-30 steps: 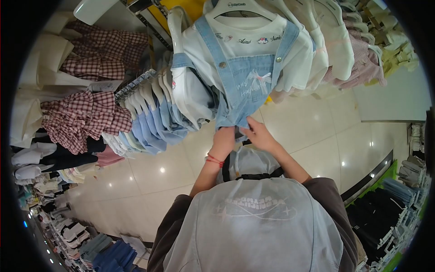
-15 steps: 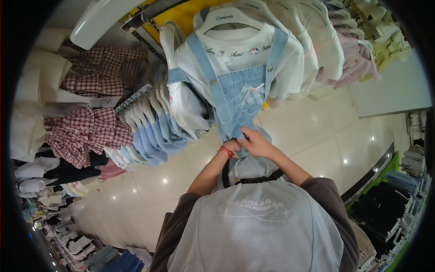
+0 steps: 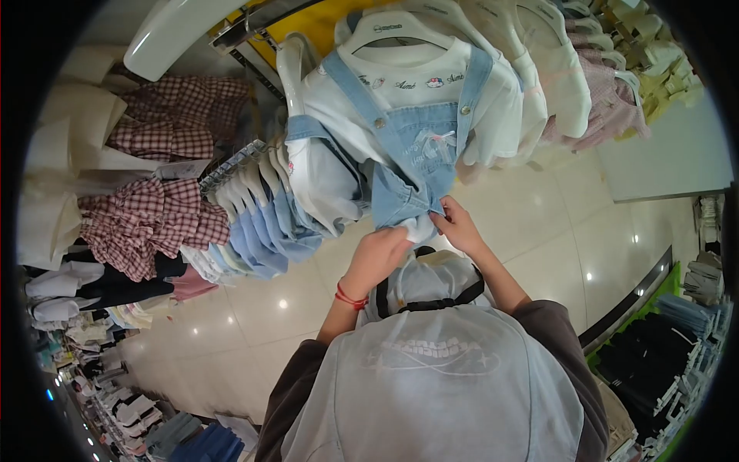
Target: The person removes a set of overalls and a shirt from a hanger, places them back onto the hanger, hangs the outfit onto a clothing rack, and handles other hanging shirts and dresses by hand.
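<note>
A light-blue denim overall dress (image 3: 422, 132) hangs over a white printed T-shirt (image 3: 409, 77) on a white hanger (image 3: 396, 29), top centre. My left hand (image 3: 375, 260), with a red cord at the wrist, pinches a bit of white cloth (image 3: 419, 229) at the garment's lower edge. Just to the right, my right hand (image 3: 458, 226) has its thumb and fingers closed on the denim hem. The lower part of the dress is bunched up between the two hands.
Blue shirts (image 3: 269, 235) and red plaid clothes (image 3: 150, 223) hang at the left. White and pink garments (image 3: 600, 112) hang at the upper right. Dark folded clothes (image 3: 643, 354) are at the lower right. A glossy tiled floor (image 3: 254, 316) lies below.
The hem has been lifted and folded, and white cloth now shows at it. My left hand has shifted left and its back is turned more to view; my right hand has moved slightly right.
</note>
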A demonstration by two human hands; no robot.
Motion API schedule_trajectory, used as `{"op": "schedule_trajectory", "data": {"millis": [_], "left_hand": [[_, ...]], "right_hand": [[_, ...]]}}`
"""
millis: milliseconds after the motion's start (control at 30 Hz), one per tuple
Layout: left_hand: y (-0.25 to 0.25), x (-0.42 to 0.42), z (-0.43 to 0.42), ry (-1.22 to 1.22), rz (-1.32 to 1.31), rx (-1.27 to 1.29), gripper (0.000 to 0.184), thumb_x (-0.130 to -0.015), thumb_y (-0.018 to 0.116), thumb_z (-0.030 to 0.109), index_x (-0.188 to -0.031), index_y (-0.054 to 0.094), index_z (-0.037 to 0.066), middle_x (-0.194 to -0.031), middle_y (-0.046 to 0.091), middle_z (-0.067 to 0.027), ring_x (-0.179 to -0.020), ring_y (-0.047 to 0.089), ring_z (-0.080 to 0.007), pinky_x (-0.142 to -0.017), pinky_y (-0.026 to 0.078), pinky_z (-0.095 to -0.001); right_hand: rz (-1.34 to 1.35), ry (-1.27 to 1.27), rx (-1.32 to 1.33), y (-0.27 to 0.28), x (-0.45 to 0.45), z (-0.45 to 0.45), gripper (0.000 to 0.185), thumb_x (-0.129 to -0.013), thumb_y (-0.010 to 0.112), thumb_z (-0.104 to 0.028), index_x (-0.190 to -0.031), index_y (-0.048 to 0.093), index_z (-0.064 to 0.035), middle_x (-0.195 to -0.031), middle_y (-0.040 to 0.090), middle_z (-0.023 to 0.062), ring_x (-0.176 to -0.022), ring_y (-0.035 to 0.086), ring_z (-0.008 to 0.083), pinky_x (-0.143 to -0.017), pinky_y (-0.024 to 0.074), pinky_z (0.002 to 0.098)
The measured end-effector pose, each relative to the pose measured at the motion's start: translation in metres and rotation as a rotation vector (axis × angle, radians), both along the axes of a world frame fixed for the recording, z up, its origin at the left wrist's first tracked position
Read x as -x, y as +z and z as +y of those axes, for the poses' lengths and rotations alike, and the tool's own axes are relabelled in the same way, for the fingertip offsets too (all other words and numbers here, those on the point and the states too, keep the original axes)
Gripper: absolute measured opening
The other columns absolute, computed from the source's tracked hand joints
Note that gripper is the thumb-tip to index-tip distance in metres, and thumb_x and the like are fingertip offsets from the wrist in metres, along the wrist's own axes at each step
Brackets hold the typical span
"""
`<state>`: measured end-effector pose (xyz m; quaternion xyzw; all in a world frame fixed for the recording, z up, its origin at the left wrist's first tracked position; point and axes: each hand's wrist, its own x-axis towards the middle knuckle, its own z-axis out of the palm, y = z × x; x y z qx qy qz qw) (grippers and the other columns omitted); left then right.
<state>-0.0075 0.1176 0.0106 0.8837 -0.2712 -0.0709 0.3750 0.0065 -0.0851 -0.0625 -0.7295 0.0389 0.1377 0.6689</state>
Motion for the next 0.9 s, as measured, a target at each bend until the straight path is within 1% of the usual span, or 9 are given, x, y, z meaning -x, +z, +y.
{"op": "schedule_trajectory", "data": {"millis": [200, 300, 400, 500, 600, 700, 800, 833, 900], "left_hand": [[-0.049, -0.003, 0.037, 0.642, 0.636, 1.364, 0.021, -0.092, 0.042, 0.023, -0.082, 0.050, 0.007, -0.078, 0.055, -0.0013, -0.077, 0.054, -0.0142, -0.076, 0.043, -0.0326], [-0.056, 0.002, 0.040, 0.749, 0.719, 1.513, 0.021, -0.093, 0.041, 0.025, -0.084, 0.050, 0.007, -0.081, 0.054, -0.0011, -0.078, 0.051, -0.0123, -0.081, 0.041, -0.0316], [-0.064, 0.008, 0.048, 0.625, 0.659, 1.506, 0.019, -0.092, 0.043, 0.023, -0.086, 0.050, 0.006, -0.085, 0.053, 0.0000, -0.081, 0.052, -0.0104, -0.078, 0.040, -0.0290], [-0.046, 0.011, 0.056, 0.630, 0.512, 0.629, 0.019, -0.090, 0.045, 0.019, -0.084, 0.052, 0.002, -0.084, 0.055, -0.0057, -0.080, 0.053, -0.0182, -0.074, 0.041, -0.0327], [-0.009, 0.009, 0.033, 0.302, 0.159, 0.151, 0.016, -0.083, 0.047, 0.012, -0.083, 0.053, -0.003, -0.078, 0.054, -0.0143, -0.077, 0.052, -0.0285, -0.072, 0.040, -0.0378], [-0.013, 0.013, 0.006, 0.137, 0.021, 0.234, 0.016, -0.077, 0.046, 0.006, -0.085, 0.054, -0.005, -0.078, 0.053, -0.0206, -0.079, 0.050, -0.0366, -0.072, 0.041, -0.0408], [-0.070, 0.019, 0.009, -0.142, 0.292, 0.104, 0.022, -0.073, 0.046, 0.008, -0.090, 0.053, -0.005, -0.087, 0.055, -0.0225, -0.084, 0.051, -0.0380, -0.076, 0.041, -0.0423], [-0.076, 0.019, 0.005, -0.196, 0.520, 0.039, 0.032, -0.074, 0.049, 0.020, -0.095, 0.052, -0.002, -0.096, 0.057, -0.0214, -0.092, 0.052, -0.0370, -0.081, 0.041, -0.0405], [-0.087, 0.018, 0.002, -0.188, 0.550, 0.089, 0.037, -0.072, 0.051, 0.028, -0.097, 0.053, 0.001, -0.099, 0.058, -0.0193, -0.095, 0.052, -0.0355, -0.083, 0.041, -0.0397]], "right_hand": [[0.052, 0.043, -0.088, 0.018, -0.006, 0.013, 0.019, -0.082, 0.054, -0.010, -0.092, 0.039, -0.0032, -0.061, 0.050, 0.0042, -0.052, 0.049, 0.0092, -0.048, 0.0379, 0.0236], [0.039, 0.065, -0.113, 0.018, -0.007, 0.021, 0.021, -0.083, 0.054, -0.010, -0.093, 0.037, -0.0035, -0.061, 0.050, 0.0041, -0.052, 0.050, 0.0093, -0.048, 0.0379, 0.0236], [0.052, 0.069, -0.130, 0.014, -0.007, 0.026, 0.023, -0.082, 0.055, -0.010, -0.093, 0.035, -0.0037, -0.061, 0.050, 0.0045, -0.051, 0.050, 0.0097, -0.047, 0.0378, 0.0243], [0.067, 0.073, -0.093, 0.028, -0.002, 0.032, 0.025, -0.082, 0.055, -0.011, -0.092, 0.033, -0.0038, -0.060, 0.050, 0.0056, -0.050, 0.050, 0.0107, -0.046, 0.0378, 0.0254], [0.066, 0.166, -0.087, 0.042, 0.006, 0.050, 0.024, -0.083, 0.053, -0.010, -0.092, 0.031, -0.0056, -0.065, 0.049, 0.0049, -0.051, 0.049, 0.0101, -0.046, 0.0378, 0.0249], [0.020, 0.223, -0.106, 0.049, 0.009, 0.061, 0.023, -0.084, 0.052, -0.008, -0.092, 0.030, -0.0065, -0.064, 0.049, 0.0042, -0.052, 0.049, 0.0101, -0.045, 0.0374, 0.0250], [-0.006, 0.268, -0.032, 0.061, 0.009, 0.058, 0.024, -0.083, 0.052, -0.008, -0.091, 0.030, -0.0063, -0.057, 0.048, 0.0049, -0.049, 0.050, 0.0120, -0.044, 0.0367, 0.0269], [-0.005, 0.289, 0.009, 0.065, 0.010, 0.057, 0.024, -0.082, 0.052, -0.008, -0.090, 0.030, -0.0062, -0.054, 0.047, 0.0053, -0.048, 0.049, 0.0129, -0.044, 0.0365, 0.0278], [-0.111, 0.320, 0.105, 0.053, 0.018, 0.062, 0.026, -0.078, 0.054, -0.011, -0.090, 0.032, -0.0055, -0.057, 0.048, 0.0127, -0.051, 0.051, 0.0257, -0.048, 0.0381, 0.0350]]}}
